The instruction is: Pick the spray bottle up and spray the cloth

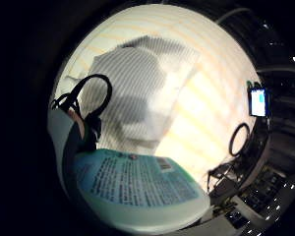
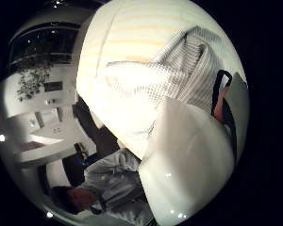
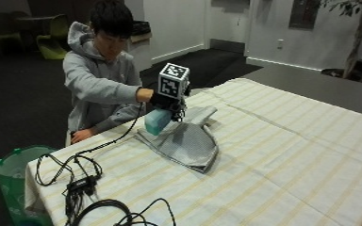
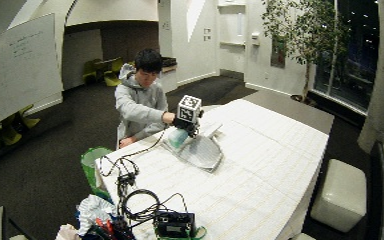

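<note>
We see a person seated at the near edge of a worktop (image 3: 281,155) covered in a pale striped covering. Their right arm reaches forward from the shoulder, elbow bent, forearm roughly level, with the gloved grip (image 3: 164,101) raised above the surface. The grip is closed around a bottle (image 3: 156,121), a pale body with a teal label, which hangs below the hand and is lifted clear of the worktop.

Directly under and just beyond the grip lies the cloth (image 3: 187,141), grey with a fine check, partly folded and rumpled, flat on the worktop. The bottle is above the cloth's near edge; we cannot tell which way its nozzle faces.

From the palm views, the bottle's label (image 1: 137,179) and its white side (image 2: 188,160) fill much of the view close to the palm, with the cloth (image 1: 137,93) spread beneath.

The person's bare hand (image 3: 80,135) rests at the worktop's edge, to the side of the grip, well apart from the bottle. Black cables (image 3: 80,181) trail on the worktop nearer the camera.
</note>
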The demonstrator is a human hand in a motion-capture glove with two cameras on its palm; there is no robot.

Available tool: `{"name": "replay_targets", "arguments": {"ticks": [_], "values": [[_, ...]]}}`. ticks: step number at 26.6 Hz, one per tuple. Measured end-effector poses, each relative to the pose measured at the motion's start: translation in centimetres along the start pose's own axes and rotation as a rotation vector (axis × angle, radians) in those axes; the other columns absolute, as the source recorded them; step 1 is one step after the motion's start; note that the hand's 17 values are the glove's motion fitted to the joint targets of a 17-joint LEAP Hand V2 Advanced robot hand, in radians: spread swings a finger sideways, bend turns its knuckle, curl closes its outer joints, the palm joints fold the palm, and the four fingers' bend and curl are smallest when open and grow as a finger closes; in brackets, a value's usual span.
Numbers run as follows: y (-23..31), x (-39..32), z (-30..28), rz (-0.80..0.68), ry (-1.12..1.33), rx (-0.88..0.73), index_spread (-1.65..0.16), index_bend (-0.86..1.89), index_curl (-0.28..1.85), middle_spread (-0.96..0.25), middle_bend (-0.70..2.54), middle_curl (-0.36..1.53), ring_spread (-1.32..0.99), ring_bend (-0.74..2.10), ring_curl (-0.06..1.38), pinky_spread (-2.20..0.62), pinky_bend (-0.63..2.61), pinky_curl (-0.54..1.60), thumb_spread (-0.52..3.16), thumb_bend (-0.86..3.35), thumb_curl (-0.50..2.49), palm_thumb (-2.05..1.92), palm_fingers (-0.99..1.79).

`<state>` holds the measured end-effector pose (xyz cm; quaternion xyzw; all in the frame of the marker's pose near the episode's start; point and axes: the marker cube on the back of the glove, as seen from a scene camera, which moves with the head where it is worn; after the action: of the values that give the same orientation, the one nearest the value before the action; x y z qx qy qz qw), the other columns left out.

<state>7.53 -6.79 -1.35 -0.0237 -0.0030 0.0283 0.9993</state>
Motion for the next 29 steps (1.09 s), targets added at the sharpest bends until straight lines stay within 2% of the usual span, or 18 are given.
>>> {"name": "replay_targets", "arguments": {"ticks": [6,18,29], "values": [[0.8,-0.9,-1.7,-0.008,0.013,0.024,-0.2,0.52,0.54,-0.07,0.69,0.52,-0.16,0.61,0.46,-0.27,0.31,0.42,0.02,-0.03,0.69,0.96,1.39],[0.5,-1.9,3.2,-0.021,-0.042,-0.007,-0.2,0.52,0.55,-0.07,0.69,0.52,-0.16,0.61,0.46,-0.27,0.31,0.42,0.02,-0.03,0.69,0.97,1.39],[3.3,-3.4,-1.1,-0.077,-0.035,0.099,-0.2,0.51,0.55,-0.07,0.7,0.52,-0.16,0.61,0.46,-0.26,0.31,0.42,0.02,-0.03,0.7,0.97,1.39]]}}
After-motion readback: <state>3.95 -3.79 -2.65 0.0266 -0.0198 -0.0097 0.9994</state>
